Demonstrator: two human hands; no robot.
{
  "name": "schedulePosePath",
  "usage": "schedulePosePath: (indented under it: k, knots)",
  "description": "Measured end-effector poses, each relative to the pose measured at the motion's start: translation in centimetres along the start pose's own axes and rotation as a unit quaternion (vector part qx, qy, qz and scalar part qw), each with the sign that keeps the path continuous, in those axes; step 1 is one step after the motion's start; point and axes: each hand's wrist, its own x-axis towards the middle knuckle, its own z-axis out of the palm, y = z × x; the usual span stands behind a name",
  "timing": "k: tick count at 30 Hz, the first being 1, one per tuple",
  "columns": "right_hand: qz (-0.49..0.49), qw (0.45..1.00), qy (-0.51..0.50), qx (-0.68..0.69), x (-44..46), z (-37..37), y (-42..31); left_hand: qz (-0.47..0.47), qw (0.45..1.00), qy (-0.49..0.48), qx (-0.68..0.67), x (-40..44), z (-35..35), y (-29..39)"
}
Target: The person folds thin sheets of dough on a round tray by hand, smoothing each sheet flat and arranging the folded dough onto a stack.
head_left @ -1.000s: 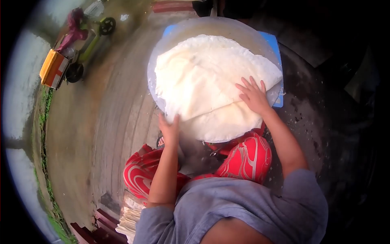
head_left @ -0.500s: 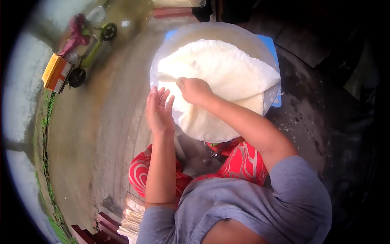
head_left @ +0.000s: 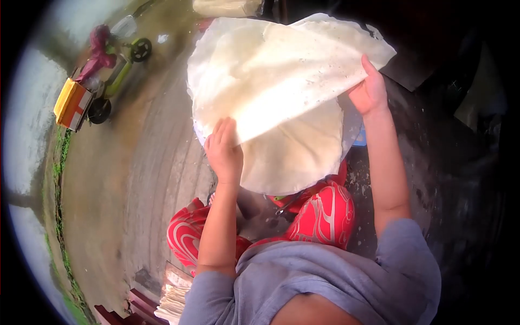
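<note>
Sheet [head_left: 254, 70], pale, spans both hands; left hand [head_left: 223, 153] grasps its near-left corner, right hand [head_left: 371, 91] its right edge. Body extends forward of both grips, partly over a pale layer [head_left: 295, 154].

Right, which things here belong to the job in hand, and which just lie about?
Job: pale sheet in left hand and right hand; pale layer below; round tray, likely.

Lying about, apparently: green two-wheeler; orange box; pale stack, though it may belong.

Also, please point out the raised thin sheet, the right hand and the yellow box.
Raised thin sheet [head_left: 281, 70]: head view, its middle.
Right hand [head_left: 372, 93]: head view, its middle.
Yellow box [head_left: 65, 102]: head view, its yellow side.
</note>
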Motion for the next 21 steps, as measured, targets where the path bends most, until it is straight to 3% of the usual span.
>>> schedulePosePath:
  k: [1,4,8,12,14,16,18,20,21]
  knots:
    - [-0.002,0.999,0.032,-0.001,-0.5,-3.7,0.1,0.003,1.0,-0.006,-0.001,-0.5,-0.1,-0.4]
    - [0.043,0.993,0.107,0.016,-4.3,-14.0,1.9,0.107,0.968,-0.187,0.13,-3.5,0.5,-1.1]
    - [0.066,0.977,0.204,-0.018,-9.5,-22.2,4.8,0.112,0.955,-0.223,0.157,-9.2,3.0,-3.1]
    - [0.033,0.979,0.201,-0.007,-10.5,-23.8,5.6,0.125,0.963,-0.179,0.155,-9.3,2.8,-3.8]
    - [0.032,0.981,0.191,-0.006,-10.3,-24.2,5.6,0.022,0.959,-0.253,0.125,-9.1,2.3,-4.4]
    - [0.032,0.984,0.173,-0.005,-10.4,-23.4,5.2,0.042,0.962,-0.244,0.118,-8.8,1.4,-3.7]
    - [0.02,0.981,0.19,0.004,-10.7,-22.6,5.1,0.093,0.931,-0.263,0.234,-8.4,0.6,-1.8]
    - [0.008,0.978,0.21,0.01,-10.9,-21.8,5.4,0.094,0.953,-0.234,0.167,-8.0,1.2,1.1]
    - [-0.023,0.969,0.242,-0.054,-10.8,-21.4,5.7,0.078,0.957,-0.262,0.099,-7.6,1.7,3.5]
